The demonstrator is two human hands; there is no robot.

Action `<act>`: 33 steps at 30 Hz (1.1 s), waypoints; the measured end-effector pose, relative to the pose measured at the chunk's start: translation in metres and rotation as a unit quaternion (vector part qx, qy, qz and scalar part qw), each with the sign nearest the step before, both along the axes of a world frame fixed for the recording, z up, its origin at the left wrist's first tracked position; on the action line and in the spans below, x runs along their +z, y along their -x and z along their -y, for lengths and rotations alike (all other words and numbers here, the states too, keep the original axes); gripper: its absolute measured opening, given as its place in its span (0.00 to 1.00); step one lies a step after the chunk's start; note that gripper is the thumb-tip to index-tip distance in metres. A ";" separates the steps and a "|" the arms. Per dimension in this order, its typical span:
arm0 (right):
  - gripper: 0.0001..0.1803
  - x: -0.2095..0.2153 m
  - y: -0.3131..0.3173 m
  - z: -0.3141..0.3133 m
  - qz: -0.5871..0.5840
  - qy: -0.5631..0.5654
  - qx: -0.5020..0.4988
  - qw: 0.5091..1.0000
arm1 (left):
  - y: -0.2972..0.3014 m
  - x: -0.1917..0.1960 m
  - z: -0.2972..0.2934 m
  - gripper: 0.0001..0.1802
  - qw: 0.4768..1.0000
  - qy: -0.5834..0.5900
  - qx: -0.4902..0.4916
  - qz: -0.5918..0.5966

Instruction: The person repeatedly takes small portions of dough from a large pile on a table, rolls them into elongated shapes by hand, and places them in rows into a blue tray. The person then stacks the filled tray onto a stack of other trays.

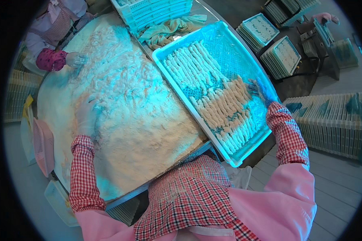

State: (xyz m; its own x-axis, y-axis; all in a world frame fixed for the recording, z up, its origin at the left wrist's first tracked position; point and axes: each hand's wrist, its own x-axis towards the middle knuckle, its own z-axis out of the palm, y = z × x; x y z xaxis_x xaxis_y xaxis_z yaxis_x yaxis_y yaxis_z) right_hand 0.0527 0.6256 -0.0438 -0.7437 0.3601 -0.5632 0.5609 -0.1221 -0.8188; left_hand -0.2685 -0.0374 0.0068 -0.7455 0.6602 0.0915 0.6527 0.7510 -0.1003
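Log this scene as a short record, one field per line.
Left hand: gloved, at the pale powder on the table; left hand grip unclear
Right hand: gloved, by the tray's right side; right hand contact with strips unclear
Tray: white, shallow, lined; tray at the table's right
Contents: pale, powder-coated strips laid side by side in rows
Across the table: co-worker's hand, upper left
Nearby: crumpled cloth, stacked trays, pink basket

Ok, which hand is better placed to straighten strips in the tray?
Probably the right hand: it's over the tray, beside the coated strips. The left hand is across at the powdery table.
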 end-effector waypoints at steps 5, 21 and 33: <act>0.32 -0.026 -0.054 -0.040 0.043 -0.056 -0.047 0.996 | -0.075 0.029 -0.013 0.11 0.974 -0.209 0.055 0.068; 0.22 0.056 0.084 0.378 -0.279 -0.211 0.308 0.885 | -0.238 -0.053 -0.015 0.22 0.811 -0.371 0.390 0.228; 0.13 0.011 0.077 0.400 -0.318 -0.323 0.270 0.849 | -0.233 -0.019 0.020 0.16 0.917 -0.305 0.114 0.232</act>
